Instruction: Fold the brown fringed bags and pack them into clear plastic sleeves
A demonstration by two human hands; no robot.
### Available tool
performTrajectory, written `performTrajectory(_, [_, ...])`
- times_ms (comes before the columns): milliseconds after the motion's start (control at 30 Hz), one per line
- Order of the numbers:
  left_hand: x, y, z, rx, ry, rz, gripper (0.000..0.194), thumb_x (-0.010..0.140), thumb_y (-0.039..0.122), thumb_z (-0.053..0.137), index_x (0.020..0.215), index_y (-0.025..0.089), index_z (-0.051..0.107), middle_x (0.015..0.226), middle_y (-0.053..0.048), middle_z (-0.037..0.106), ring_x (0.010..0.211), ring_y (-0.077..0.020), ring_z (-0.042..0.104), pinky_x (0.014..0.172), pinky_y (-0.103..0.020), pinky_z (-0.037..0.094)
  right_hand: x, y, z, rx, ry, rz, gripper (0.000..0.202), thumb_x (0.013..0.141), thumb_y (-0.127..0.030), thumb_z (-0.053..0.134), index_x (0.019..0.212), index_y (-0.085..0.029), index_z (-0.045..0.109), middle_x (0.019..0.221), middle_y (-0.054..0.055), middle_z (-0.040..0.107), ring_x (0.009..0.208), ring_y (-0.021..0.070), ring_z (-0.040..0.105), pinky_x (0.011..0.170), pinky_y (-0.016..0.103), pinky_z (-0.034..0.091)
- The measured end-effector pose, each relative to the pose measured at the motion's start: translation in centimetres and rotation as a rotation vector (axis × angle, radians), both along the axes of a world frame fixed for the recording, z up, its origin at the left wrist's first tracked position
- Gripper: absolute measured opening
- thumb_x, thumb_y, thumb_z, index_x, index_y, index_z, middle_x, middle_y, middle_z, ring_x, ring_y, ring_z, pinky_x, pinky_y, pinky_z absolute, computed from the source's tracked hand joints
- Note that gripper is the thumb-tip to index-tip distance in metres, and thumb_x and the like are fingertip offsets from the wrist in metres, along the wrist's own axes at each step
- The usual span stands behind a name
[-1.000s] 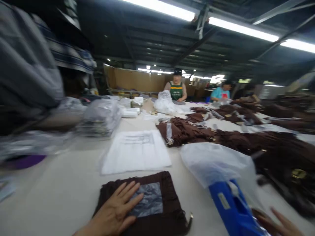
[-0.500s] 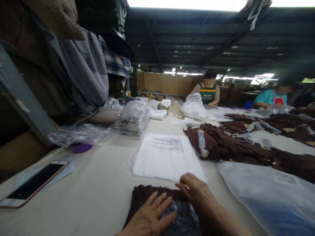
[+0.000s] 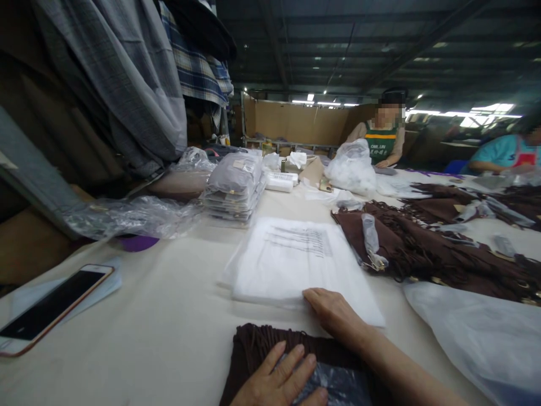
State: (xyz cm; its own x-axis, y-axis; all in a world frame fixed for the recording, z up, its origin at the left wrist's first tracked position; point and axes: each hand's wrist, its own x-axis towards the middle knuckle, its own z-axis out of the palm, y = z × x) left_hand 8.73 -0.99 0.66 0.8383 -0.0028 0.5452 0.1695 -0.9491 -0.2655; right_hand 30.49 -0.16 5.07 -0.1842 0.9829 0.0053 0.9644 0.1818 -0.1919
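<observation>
A folded dark brown fringed cloth, like a scarf point(image 3: 249, 352), lies at the front of the table with a clear plastic packet point(image 3: 338, 380) on top. My left hand point(image 3: 281, 378) rests flat on both, fingers spread. Beyond the cloth lies a stack of white plastic bags point(image 3: 296, 265) with printed lines of text. At the stack's near edge, my right hand point(image 3: 333, 313) has its fingers together and closed on the edge of a bag; its thumb is hidden. My right forearm crosses over the brown cloth's right side.
A phone point(image 3: 54, 307) lies at left near crumpled clear plastic point(image 3: 135, 217). Packed grey garments point(image 3: 234, 183) are piled behind. Brown fringed scarves point(image 3: 406, 242) and a large plastic bag point(image 3: 477, 332) lie at right. Two people point(image 3: 380, 135) work across the table.
My right hand has moved from the brown cloth's far edge onto the near edge of the white bags. My left hand stays flat on the cloth. The view has shifted left and down.
</observation>
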Motion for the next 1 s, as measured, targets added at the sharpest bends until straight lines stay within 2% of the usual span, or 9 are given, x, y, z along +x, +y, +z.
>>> performTrajectory(133, [0.3, -0.1, -0.7, -0.028, -0.094, -0.013, 0.034, 0.088, 0.029, 0.053, 0.121, 0.031, 0.050, 0.121, 0.001, 0.059, 0.116, -0.0197, 0.050, 0.104, -0.039, 0.035, 0.0, 0.8, 0.5, -0.014, 0.092, -0.189, 0.015, 0.084, -0.017, 0.048, 0.078, -0.020, 0.062, 0.078, 0.004, 0.067, 0.072, 0.0173, 0.061, 0.063, 0.026, 0.039])
performTrajectory(267, [0.2, -0.1, 0.4, -0.030, 0.005, -0.010, 0.033, 0.090, 0.026, 0.047, 0.123, 0.030, 0.048, 0.122, 0.000, 0.058, 0.115, -0.0196, 0.052, 0.101, -0.037, 0.038, 0.4, 1.5, 0.8, -0.065, 0.244, -0.308, 0.008, 0.076, -0.023, 0.058, 0.072, -0.021, 0.064, 0.069, 0.001, 0.067, 0.066, 0.0165, 0.060, 0.059, 0.025, 0.038])
performTrajectory(467, [0.0, -0.3, 2.6, -0.053, 0.088, -0.013, 0.034, 0.091, 0.029, 0.045, 0.124, 0.026, 0.047, 0.121, -0.003, 0.059, 0.112, -0.0198, 0.053, 0.098, -0.034, 0.040, 1.4, 2.2, 1.0, -0.183, 0.485, -0.242, 0.020, 0.078, -0.029, 0.053, 0.070, -0.018, 0.068, 0.062, -0.001, 0.066, 0.062, 0.0140, 0.059, 0.058, 0.022, 0.041])
performTrajectory(567, [0.4, 0.1, 3.7, -0.108, 0.052, -0.015, 0.032, 0.090, 0.029, 0.044, 0.121, 0.024, 0.049, 0.117, -0.004, 0.061, 0.111, -0.0228, 0.053, 0.097, -0.040, 0.039, 1.6, 2.1, 1.0, -0.180, 0.522, -0.219, 0.026, 0.081, -0.029, 0.047, 0.072, -0.015, 0.068, 0.064, 0.002, 0.065, 0.062, 0.0141, 0.057, 0.058, 0.023, 0.040])
performTrajectory(667, [1.5, 1.8, 5.6, -0.298, 0.010, 0.150, 0.037, 0.090, 0.032, 0.043, 0.125, 0.018, 0.045, 0.124, -0.010, 0.055, 0.117, -0.0268, 0.047, 0.096, -0.046, 0.038, 1.5, 1.8, 0.8, -0.148, 0.517, -0.220, 0.024, 0.079, -0.029, 0.048, 0.073, -0.015, 0.068, 0.064, 0.003, 0.065, 0.062, 0.0152, 0.056, 0.059, 0.025, 0.038])
performTrajectory(800, [3.9, 5.5, 7.7, -0.540, 0.114, 0.475, 0.031, 0.084, 0.018, 0.053, 0.114, 0.013, 0.053, 0.117, -0.014, 0.057, 0.113, -0.0285, 0.046, 0.092, -0.046, 0.037, 1.3, 1.5, 0.6, -0.089, 0.499, -0.270, 0.016, 0.075, -0.027, 0.055, 0.073, -0.017, 0.067, 0.066, 0.003, 0.065, 0.062, 0.0157, 0.055, 0.060, 0.026, 0.036])
performTrajectory(867, [5.0, 7.1, 7.8, -0.622, 0.225, 0.525, 0.015, 0.084, 0.015, 0.052, 0.096, 0.013, 0.061, 0.100, -0.012, 0.063, 0.103, -0.0279, 0.052, 0.086, -0.044, 0.038, 1.4, 1.4, 0.7, -0.070, 0.499, -0.287, 0.013, 0.075, -0.026, 0.057, 0.072, -0.018, 0.066, 0.065, 0.002, 0.065, 0.061, 0.0151, 0.055, 0.059, 0.026, 0.036])
performTrajectory(933, [5.7, 8.2, 7.5, -0.666, 0.279, 0.527, 0.016, 0.086, 0.016, 0.049, 0.082, 0.014, 0.064, 0.088, -0.010, 0.065, 0.094, -0.0262, 0.056, 0.082, -0.042, 0.038, 1.6, 1.3, 0.8, -0.063, 0.500, -0.288, 0.011, 0.074, -0.026, 0.058, 0.070, -0.019, 0.066, 0.063, 0.001, 0.064, 0.061, 0.0145, 0.055, 0.059, 0.025, 0.036])
performTrajectory(1000, [6.1, 8.8, 7.1, -0.709, 0.292, 0.521, 0.016, 0.086, 0.022, 0.052, 0.081, 0.015, 0.065, 0.086, -0.008, 0.066, 0.091, -0.0241, 0.057, 0.081, -0.039, 0.038, 2.0, 1.1, 0.9, -0.061, 0.497, -0.281, 0.010, 0.073, -0.025, 0.060, 0.068, -0.019, 0.067, 0.061, 0.000, 0.064, 0.060, 0.0141, 0.054, 0.058, 0.024, 0.036])
